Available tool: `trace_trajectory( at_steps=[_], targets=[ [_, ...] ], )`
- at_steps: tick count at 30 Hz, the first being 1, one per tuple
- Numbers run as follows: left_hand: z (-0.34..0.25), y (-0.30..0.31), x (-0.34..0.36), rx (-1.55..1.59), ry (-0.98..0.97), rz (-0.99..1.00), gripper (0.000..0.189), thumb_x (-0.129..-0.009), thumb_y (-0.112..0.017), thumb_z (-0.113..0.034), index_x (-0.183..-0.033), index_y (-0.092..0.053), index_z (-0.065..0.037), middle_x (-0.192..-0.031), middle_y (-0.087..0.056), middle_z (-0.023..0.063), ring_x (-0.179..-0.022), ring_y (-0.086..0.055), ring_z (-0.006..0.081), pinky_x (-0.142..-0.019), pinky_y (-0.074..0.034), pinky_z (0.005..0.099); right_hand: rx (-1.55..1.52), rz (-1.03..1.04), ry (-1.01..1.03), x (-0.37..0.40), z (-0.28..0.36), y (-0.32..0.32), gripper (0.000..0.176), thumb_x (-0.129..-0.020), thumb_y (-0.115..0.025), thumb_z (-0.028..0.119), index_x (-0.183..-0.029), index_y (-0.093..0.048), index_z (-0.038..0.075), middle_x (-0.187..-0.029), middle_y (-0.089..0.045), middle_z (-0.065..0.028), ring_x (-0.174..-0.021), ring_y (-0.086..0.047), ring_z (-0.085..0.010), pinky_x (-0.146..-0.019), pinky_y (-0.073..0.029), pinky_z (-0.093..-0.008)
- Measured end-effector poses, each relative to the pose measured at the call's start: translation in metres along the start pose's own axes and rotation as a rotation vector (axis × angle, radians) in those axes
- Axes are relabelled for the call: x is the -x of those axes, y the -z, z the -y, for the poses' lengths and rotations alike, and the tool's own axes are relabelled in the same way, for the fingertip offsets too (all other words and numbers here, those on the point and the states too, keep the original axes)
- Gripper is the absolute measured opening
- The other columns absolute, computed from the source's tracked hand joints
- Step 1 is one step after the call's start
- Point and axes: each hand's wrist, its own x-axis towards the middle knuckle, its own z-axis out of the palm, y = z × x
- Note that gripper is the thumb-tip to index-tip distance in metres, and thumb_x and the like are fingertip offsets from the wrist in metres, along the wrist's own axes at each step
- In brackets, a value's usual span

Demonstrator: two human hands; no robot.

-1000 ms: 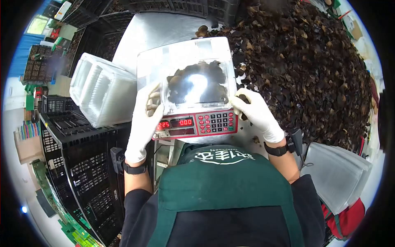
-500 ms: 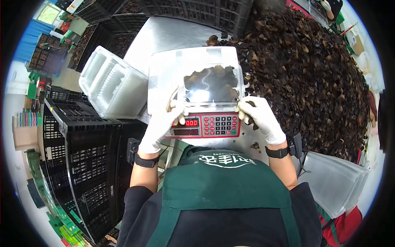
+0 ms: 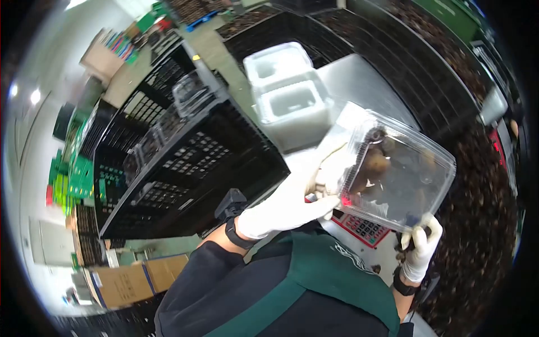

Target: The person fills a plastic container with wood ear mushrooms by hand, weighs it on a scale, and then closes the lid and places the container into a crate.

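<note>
White gloves cover both hands: the left grip point(image 3: 281, 209) pinches the near-left edge of a clear plastic clamshell point(image 3: 418, 180), the right grip point(image 3: 425, 241) its near-right corner (something dark shows under those fingers, too blurred to name). The clamshell is tilted over the red-fronted scale point(image 3: 365, 229); whether they touch cannot be told. With its far side apparently unsupported, uneven lifting could flex the thin plastic, pop it open and spill the brown-black mushroom pieces point(image 3: 377, 162) that appear inside. Beyond, by the metal bench point(image 3: 359, 84), a stray elbow could topple the nested clear containers point(image 3: 295, 104). Clear packaging point(image 3: 190, 94) sits in or on the black crate point(image 3: 241, 146).
</note>
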Motion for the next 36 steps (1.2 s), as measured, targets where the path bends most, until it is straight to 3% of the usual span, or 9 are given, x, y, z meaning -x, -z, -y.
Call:
trace_trajectory(
  at_steps=[8, 14, 20, 21, 25, 26, 32, 34, 36],
  targets=[
    [0.016, 0.006, 0.007, 0.144, -0.159, -0.245, 0.069, -0.091, -0.059, 0.0, -0.153, -0.03, -0.005, -0.115, -0.062, 0.0084, -0.072, -0.058, 0.0088, -0.065, -0.049, 0.0217, 0.008, 0.162, -0.086, -0.006, -0.011, -0.027, 0.018, -0.088, -0.058, 0.015, -0.083, -0.057, -0.002, -0.058, -0.058, -0.0075, -0.044, -0.05, -0.0102, -0.043, -0.039, -0.0228],
    [0.025, -0.004, 0.012, 0.181, -0.127, -0.298, 0.066, -0.09, -0.061, -0.002, -0.15, -0.033, -0.004, -0.087, -0.065, 0.0072, -0.066, -0.059, 0.0096, -0.058, -0.05, 0.0226, -0.037, 0.135, -0.09, -0.004, -0.014, -0.026, 0.02, -0.094, -0.054, 0.016, -0.091, -0.059, -0.003, -0.063, -0.058, -0.0054, -0.049, -0.05, -0.01, -0.048, -0.038, -0.023],
    [0.05, 0.001, -0.006, 0.253, -0.114, -0.295, 0.071, -0.091, -0.065, -0.005, -0.151, -0.027, -0.008, -0.099, -0.064, 0.0096, -0.073, -0.063, 0.0107, -0.058, -0.053, 0.0221, 0.07, 0.034, -0.069, -0.003, -0.012, -0.028, 0.02, -0.098, -0.054, 0.015, -0.088, -0.06, -0.001, -0.064, -0.061, -0.0057, -0.051, -0.051, -0.0088, -0.051, -0.041, -0.0235],
    [0.054, -0.005, -0.01, 0.269, -0.089, -0.303, 0.066, -0.093, -0.061, -0.004, -0.152, -0.032, -0.005, -0.089, -0.066, 0.0092, -0.06, -0.061, 0.0102, -0.056, -0.052, 0.0229, 0.059, 0.023, -0.101, -0.004, -0.013, -0.021, 0.021, -0.098, -0.054, 0.015, -0.086, -0.061, -0.001, -0.064, -0.061, -0.0054, -0.051, -0.051, -0.0083, -0.05, -0.04, -0.0228],
    [0.086, -0.015, -0.009, 0.052, 0.26, -0.017, 0.07, -0.102, -0.053, -0.013, -0.159, -0.014, -0.011, -0.075, -0.065, 0.0082, -0.065, -0.063, 0.0148, -0.066, -0.052, 0.0267, 0.095, -0.057, -0.232, -0.025, -0.028, 0.027, 0.028, -0.1, -0.056, 0.022, -0.082, -0.065, 0.002, -0.066, -0.064, -0.0033, -0.05, -0.051, -0.0062, -0.048, -0.039, -0.0217],
    [0.083, -0.021, -0.012, -0.121, 0.319, -0.048, 0.057, -0.103, -0.052, -0.017, -0.155, -0.031, -0.009, -0.074, -0.064, 0.0071, -0.064, -0.061, 0.0136, -0.065, -0.05, 0.0253, 0.174, -0.091, -0.287, -0.029, -0.035, 0.04, 0.03, -0.1, -0.058, 0.024, -0.083, -0.067, 0.001, -0.067, -0.065, -0.0026, -0.05, -0.052, -0.0061, -0.048, -0.039, -0.0218],
    [0.091, 0.006, -0.075, -0.819, -0.208, -0.264, 0.036, -0.094, -0.066, -0.013, -0.129, -0.061, -0.006, -0.102, -0.066, 0.0078, -0.088, -0.062, 0.0139, -0.077, -0.051, 0.0288, 0.387, -0.253, -0.231, 0.006, -0.054, 0.065, 0.025, -0.099, -0.058, 0.022, -0.103, -0.073, 0.002, -0.074, -0.067, -0.0015, -0.056, -0.054, -0.006, -0.052, -0.042, -0.0214],
    [0.095, 0.006, -0.103, -0.798, -0.263, -0.218, 0.04, -0.092, -0.07, -0.018, -0.13, -0.062, -0.007, -0.107, -0.067, 0.0087, -0.097, -0.062, 0.0173, -0.085, -0.05, 0.0294, 0.367, -0.118, -0.299, 0.018, -0.046, 0.041, 0.024, -0.097, -0.059, 0.021, -0.105, -0.074, 0.004, -0.074, -0.065, -0.0006, -0.058, -0.056, -0.0048, -0.051, -0.043, -0.0207],
    [0.102, 0.008, -0.125, -0.871, -0.054, -0.092, 0.044, -0.093, -0.071, -0.025, -0.13, -0.061, -0.005, -0.106, -0.068, 0.0097, -0.098, -0.063, 0.0169, -0.087, -0.05, 0.0297, 0.241, 0.082, -0.444, 0.027, -0.046, 0.015, 0.026, -0.097, -0.06, 0.025, -0.106, -0.075, 0.005, -0.071, -0.061, 0.0015, -0.057, -0.054, -0.0039, -0.052, -0.042, -0.0188]
  ],
)
